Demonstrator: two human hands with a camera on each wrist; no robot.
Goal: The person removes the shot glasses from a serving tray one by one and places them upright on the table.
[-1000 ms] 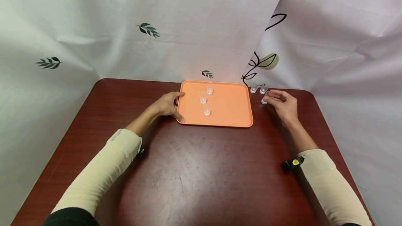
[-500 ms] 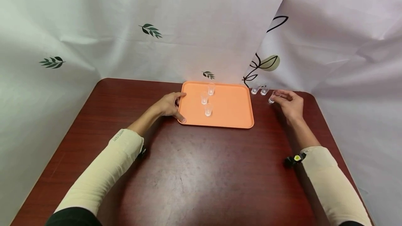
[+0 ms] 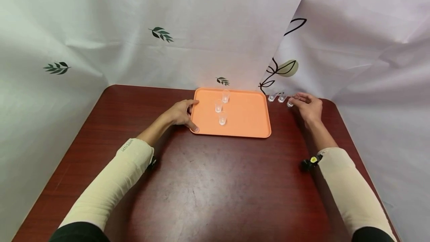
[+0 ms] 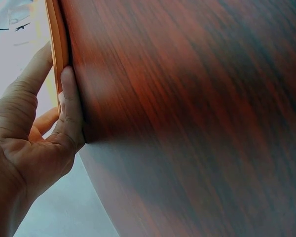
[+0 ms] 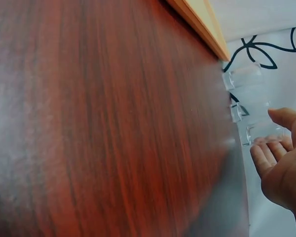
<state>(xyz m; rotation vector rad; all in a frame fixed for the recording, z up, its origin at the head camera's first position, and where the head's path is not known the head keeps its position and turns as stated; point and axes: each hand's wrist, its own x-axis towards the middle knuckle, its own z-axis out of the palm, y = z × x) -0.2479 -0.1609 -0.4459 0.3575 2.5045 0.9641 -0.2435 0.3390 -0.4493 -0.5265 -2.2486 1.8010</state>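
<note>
An orange tray (image 3: 248, 117) lies at the far middle of the dark wooden table, with three small clear cups (image 3: 222, 118) standing on it. My left hand (image 3: 190, 115) grips the tray's left rim (image 4: 57, 47), thumb (image 4: 35, 79) on one side and a finger (image 4: 71, 106) on the other. Right of the tray, two more clear cups (image 3: 271, 97) stand by the back edge. My right hand (image 3: 294, 101) holds a third clear cup (image 5: 264, 133) beside them, low at the table, between thumb (image 5: 286, 116) and fingers (image 5: 263, 159).
White sheets printed with leaves hang behind the table (image 3: 215, 182) and on both sides, close to the cups at the back right. The table's right edge runs just past my right hand.
My right hand has carried its clear cup back and to the right, down next to the two cups by the cloth. My left hand has stayed on the tray rim.
</note>
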